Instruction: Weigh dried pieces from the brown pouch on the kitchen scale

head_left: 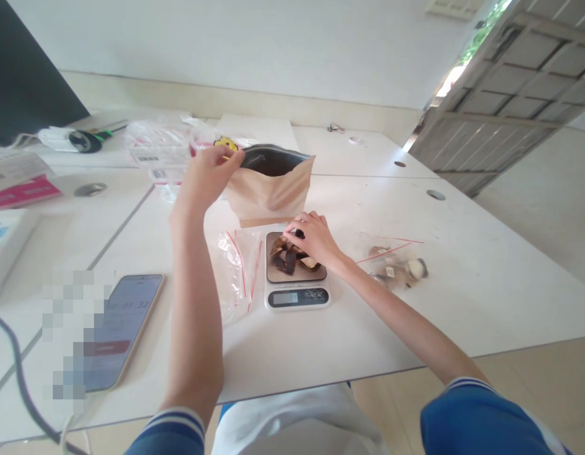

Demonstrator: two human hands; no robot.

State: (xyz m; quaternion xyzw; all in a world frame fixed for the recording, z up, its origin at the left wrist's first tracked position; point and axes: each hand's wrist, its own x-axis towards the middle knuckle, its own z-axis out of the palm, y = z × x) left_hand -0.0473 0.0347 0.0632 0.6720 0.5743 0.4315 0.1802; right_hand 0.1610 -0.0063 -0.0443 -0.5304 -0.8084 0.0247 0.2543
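Over the scale (299, 298), right fingers (302, 225) at dark pieces (287, 261), grip unclear, left fingers (233, 160) pinching the pouch (273, 194) behind.

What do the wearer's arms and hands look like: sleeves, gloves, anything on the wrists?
Left hand and right hand: no gloves. No watch, band or cable visible on either wrist. Left sleeve and right sleeve: short, blue, with white stripes at the edge. Left forearm and right forearm: bare and slender, no markings visible.
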